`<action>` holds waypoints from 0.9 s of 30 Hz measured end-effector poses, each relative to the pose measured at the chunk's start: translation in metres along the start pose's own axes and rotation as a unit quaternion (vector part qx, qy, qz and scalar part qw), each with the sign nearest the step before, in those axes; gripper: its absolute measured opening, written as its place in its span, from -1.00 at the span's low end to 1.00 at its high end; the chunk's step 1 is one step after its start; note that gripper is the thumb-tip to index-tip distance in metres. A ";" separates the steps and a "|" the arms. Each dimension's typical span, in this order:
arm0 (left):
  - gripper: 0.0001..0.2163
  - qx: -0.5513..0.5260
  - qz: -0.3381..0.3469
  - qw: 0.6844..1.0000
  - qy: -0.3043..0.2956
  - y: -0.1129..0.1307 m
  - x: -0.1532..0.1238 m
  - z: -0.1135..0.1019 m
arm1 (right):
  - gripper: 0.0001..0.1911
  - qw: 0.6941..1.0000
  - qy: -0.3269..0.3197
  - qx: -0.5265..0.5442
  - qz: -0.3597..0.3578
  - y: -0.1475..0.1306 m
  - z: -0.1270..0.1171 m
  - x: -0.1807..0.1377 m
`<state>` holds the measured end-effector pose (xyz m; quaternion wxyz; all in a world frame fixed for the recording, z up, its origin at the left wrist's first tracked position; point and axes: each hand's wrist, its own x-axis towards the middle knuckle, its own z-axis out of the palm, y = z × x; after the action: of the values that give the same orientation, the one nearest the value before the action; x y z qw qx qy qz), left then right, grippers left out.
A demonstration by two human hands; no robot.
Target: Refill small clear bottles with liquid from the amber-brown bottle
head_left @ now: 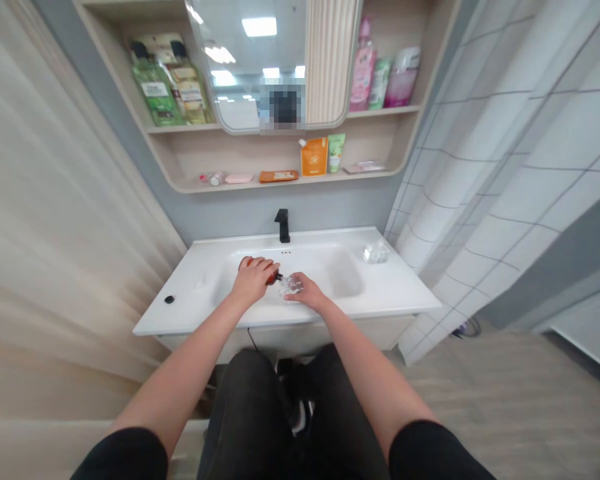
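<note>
Over the white sink basin (345, 270), my left hand (253, 280) is wrapped round an amber-brown bottle (272, 277). The bottle is tipped on its side, its dark neck pointing right. My right hand (307, 291) grips a clear glass (291, 285), tilted with its mouth toward the bottle's neck. Neck and glass meet or nearly touch; I cannot tell whether liquid is flowing. A small black cap (169, 300) lies on the left of the counter (165, 319).
Behind the basin rises a black faucet (283, 227). A clear glass-like item (376, 252) stands on the counter's right. Above hang a mirror (250, 67) and a shelf (190, 185) with toiletries. A curtain (55, 200) is at left, a tiled wall (480, 200) at right.
</note>
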<state>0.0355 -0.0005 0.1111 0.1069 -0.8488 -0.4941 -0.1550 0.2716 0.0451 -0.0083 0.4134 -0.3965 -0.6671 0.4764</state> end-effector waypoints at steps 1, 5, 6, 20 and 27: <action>-0.45 0.002 0.002 1.000 0.001 0.000 0.000 0.000 | -0.15 1.000 0.000 -0.001 0.002 -0.001 0.000 0.000; -0.46 0.005 0.001 1.000 -0.002 0.001 0.001 -0.002 | -0.15 1.000 0.007 -0.003 0.000 -0.003 0.000 -0.001; -0.46 0.004 -0.001 1.000 -0.004 0.001 0.001 -0.002 | -0.15 1.000 0.009 -0.004 0.000 -0.003 0.000 -0.001; -0.44 -0.004 0.013 1.000 0.003 0.000 0.002 -0.002 | -0.17 1.000 0.005 -0.002 -0.011 -0.003 -0.001 -0.001; -0.45 0.005 0.007 1.000 -0.017 0.002 0.002 -0.006 | -0.15 1.000 0.001 -0.001 -0.005 0.003 0.000 0.002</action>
<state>0.0375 -0.0015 0.1172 0.1037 -0.8542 -0.4905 -0.1378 0.2714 0.0476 -0.0110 0.4161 -0.3942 -0.6690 0.4731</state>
